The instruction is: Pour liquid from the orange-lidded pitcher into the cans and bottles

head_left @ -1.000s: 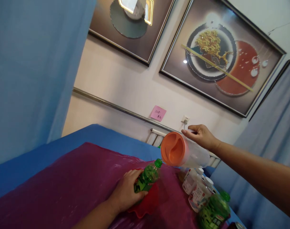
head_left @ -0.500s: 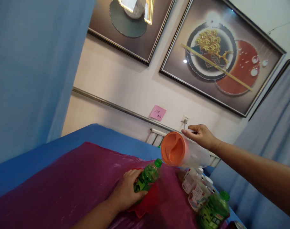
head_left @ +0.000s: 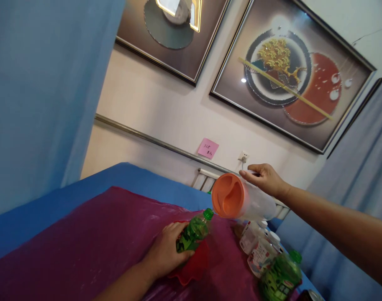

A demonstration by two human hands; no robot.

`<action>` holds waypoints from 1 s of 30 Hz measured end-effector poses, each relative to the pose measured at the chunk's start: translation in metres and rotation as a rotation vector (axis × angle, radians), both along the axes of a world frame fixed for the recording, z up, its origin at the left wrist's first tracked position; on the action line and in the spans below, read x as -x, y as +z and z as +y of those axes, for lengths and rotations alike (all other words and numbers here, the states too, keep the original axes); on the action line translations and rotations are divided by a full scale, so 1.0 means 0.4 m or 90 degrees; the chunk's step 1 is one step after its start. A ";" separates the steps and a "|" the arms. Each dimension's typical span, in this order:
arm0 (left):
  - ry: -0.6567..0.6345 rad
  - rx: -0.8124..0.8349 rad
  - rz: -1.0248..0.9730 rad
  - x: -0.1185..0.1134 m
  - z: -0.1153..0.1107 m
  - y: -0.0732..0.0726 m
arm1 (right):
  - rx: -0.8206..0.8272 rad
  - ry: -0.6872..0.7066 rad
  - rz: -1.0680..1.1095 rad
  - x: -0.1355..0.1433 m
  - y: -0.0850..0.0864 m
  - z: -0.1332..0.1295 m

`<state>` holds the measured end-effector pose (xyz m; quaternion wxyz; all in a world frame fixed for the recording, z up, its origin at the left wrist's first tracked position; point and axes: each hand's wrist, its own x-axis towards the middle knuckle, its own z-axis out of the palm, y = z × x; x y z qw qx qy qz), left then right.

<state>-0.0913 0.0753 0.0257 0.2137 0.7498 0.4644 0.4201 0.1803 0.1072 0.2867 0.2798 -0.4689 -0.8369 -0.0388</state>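
Note:
My left hand (head_left: 169,250) is wrapped round a green bottle (head_left: 194,234) with a green cap, low in the centre of the view. Under that bottle lies a red scalloped piece (head_left: 193,266) on the purple sheet. My right hand (head_left: 265,179) grips the handle of a clear pitcher (head_left: 259,202), which is tipped on its side in the air. Its orange lid (head_left: 228,195) faces left, above and right of the green bottle. The lid and the bottle cap are apart.
Two white-capped bottles (head_left: 262,255) and another green bottle (head_left: 281,276) stand along the right edge, with a can (head_left: 310,296) at the bottom. The purple sheet (head_left: 93,238) covers a blue surface (head_left: 131,179). Blue curtains (head_left: 46,92) hang at the sides; a metal rail (head_left: 153,140) crosses the wall.

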 end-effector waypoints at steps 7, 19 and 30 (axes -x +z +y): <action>-0.008 -0.006 0.001 0.000 0.004 -0.006 | -0.003 0.002 -0.004 -0.001 0.000 0.004; -0.006 -0.002 0.008 0.000 0.000 0.001 | -0.017 0.004 -0.011 0.005 0.003 -0.001; -0.007 -0.006 -0.001 0.001 -0.005 0.003 | -0.018 -0.007 -0.014 0.013 0.006 -0.009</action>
